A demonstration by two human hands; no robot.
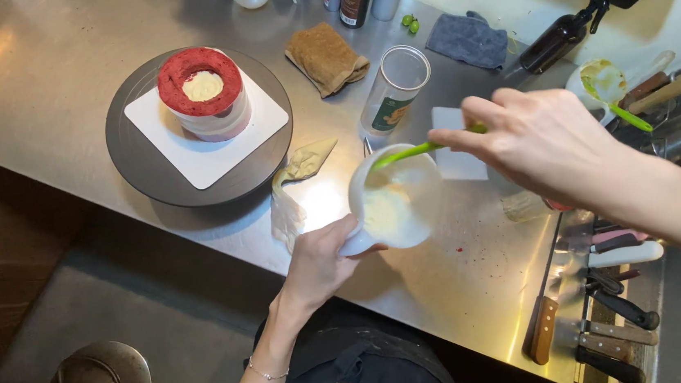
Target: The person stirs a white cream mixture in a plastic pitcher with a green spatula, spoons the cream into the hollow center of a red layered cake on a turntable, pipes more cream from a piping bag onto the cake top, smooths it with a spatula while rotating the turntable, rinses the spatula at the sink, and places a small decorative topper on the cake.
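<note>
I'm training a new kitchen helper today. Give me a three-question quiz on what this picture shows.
1. True or false: the left hand grips the white jug.
2. What does the right hand hold? A whisk; B green spatula; C knife.
3. Fill in: the red cake sits on a white board atop a round grey ____.

Key: 1 true; 2 B; 3 turntable.

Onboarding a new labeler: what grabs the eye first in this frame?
The red ring cake with a pale cream centre, on a white square board on the dark turntable, upper left. Next, at centre, the left hand grips a white pitcher of pale cream while the right hand works a green spatula in it, over the steel counter.
</note>
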